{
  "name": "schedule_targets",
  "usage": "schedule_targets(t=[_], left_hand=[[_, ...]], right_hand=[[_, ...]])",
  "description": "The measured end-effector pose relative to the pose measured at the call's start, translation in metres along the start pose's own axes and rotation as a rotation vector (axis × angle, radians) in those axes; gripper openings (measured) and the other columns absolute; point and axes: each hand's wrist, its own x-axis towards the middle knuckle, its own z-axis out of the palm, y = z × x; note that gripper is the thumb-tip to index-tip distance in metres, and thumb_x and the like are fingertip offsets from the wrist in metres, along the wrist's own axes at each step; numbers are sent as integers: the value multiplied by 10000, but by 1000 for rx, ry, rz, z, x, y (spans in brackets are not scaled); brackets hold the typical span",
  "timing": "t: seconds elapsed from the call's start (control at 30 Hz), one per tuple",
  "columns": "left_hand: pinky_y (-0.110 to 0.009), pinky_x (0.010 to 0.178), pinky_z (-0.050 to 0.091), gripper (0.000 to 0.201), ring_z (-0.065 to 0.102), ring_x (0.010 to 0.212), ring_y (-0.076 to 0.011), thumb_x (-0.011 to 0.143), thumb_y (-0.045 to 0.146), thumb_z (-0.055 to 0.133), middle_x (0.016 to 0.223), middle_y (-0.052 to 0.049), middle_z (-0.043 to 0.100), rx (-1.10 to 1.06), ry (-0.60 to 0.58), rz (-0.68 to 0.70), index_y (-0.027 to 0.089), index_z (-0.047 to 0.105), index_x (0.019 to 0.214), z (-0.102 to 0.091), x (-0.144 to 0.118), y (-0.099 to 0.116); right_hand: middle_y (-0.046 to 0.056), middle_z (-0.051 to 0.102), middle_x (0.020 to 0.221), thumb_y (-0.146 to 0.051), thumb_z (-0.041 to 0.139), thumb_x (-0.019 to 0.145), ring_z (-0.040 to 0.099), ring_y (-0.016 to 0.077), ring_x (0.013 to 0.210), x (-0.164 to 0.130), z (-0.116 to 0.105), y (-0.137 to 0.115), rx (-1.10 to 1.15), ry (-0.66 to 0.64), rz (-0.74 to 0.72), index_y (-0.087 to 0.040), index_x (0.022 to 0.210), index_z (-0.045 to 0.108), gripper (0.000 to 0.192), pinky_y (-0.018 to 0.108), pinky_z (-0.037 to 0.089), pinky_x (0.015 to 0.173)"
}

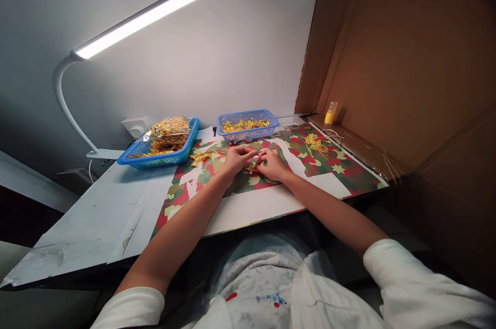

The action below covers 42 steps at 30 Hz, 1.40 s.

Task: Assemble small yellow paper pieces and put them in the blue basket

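Gold ornament point(252, 168) between hands, patterned mat point(341, 174), cardboard wall point(406, 60) right.

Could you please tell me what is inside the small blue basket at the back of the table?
The small blue basket holds a loose heap of yellow ribbon pieces. Whatever lies beneath the heap is covered.
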Motion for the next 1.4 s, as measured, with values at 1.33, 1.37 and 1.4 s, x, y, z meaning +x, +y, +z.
schedule_targets(t=[1.33, 1.37, 1.4], left_hand=[[-259, 595, 408, 430, 551, 634, -141, 528, 552, 782, 618, -28, 624, -135, 43, 22, 155, 625, 581, 3, -1, 7], [-259, 595, 409, 436, 547, 630, -139, 526, 558, 780, 618, -28, 623, -140, 55, 25, 155, 623, 581, 3, -1, 7], [-258, 594, 410, 441, 543, 624, -136, 526, 564, 776, 617, -28, 623, -143, 65, 27, 154, 623, 584, 3, -1, 7]], right_hand=[[55, 633, 989, -215, 680, 721, 493, 238, 1072, 6, 9, 1, 31, -18, 43, -196, 626, 671, 98, 378, 377, 945], [54, 632, 998, -221, 683, 724, 491, 237, 1075, 5, 9, 0, 26, -22, 54, -197, 631, 670, 97, 374, 380, 940], [52, 631, 1007, -226, 686, 726, 487, 237, 1079, 5, 9, 0, 21, -25, 62, -199, 636, 670, 95, 371, 383, 933]])
